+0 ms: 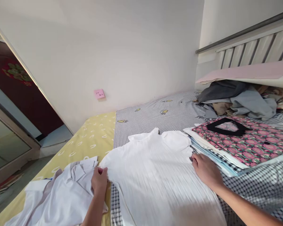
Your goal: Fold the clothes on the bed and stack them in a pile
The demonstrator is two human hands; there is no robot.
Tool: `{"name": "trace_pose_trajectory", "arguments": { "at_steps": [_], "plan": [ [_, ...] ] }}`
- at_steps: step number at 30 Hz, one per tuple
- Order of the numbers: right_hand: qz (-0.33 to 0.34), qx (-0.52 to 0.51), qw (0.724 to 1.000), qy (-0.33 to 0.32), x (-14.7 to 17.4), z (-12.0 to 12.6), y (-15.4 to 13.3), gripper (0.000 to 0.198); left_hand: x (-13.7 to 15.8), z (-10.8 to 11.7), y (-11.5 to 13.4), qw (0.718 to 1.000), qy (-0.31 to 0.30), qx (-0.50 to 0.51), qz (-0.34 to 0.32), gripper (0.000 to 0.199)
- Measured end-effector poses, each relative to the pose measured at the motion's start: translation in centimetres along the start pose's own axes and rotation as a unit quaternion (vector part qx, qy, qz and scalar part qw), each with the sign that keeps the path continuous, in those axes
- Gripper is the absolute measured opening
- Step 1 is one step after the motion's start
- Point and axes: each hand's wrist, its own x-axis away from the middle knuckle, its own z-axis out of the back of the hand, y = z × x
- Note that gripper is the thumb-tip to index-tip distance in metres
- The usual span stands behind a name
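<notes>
Crumpled white garment (61, 194) lies just left of the left hand (99, 181), on the yellow sheet (94, 135). Left fingers (101, 171) pinch the left sleeve edge of the white shirt (155, 175), which lies flat on the bed btwn both hands. Right hand (206, 171) rests flat on the shirt's right edge, fingers loosely spread, holding nothing. Just right of it: stack of folded clothes (240, 141), floral top uppermost. Loose clothes pile (238, 100) beyond.
</notes>
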Motion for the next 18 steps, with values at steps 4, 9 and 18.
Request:
{"name": "trace_pose_trajectory", "arguments": {
  "at_steps": [4, 9, 18],
  "plan": [
    [-0.001, 0.023, 1.000, -0.014, -0.2, 0.2, -0.2, 0.018, 0.8, 0.6, -0.6, 0.999, 0.019, -0.026, -0.029, 0.037],
    [-0.010, 0.034, 0.999, -0.019, -0.3, 1.0, -0.7, 0.018, 4.6, 0.0, 3.1, 0.989, 0.088, -0.064, -0.104, 0.054],
    [-0.040, 0.039, 0.998, -0.010, -0.1, 1.6, -1.2, 0.014, 19.2, -6.8, 10.3, 0.852, -0.271, -0.155, -0.421, 0.057]
  ]
}}
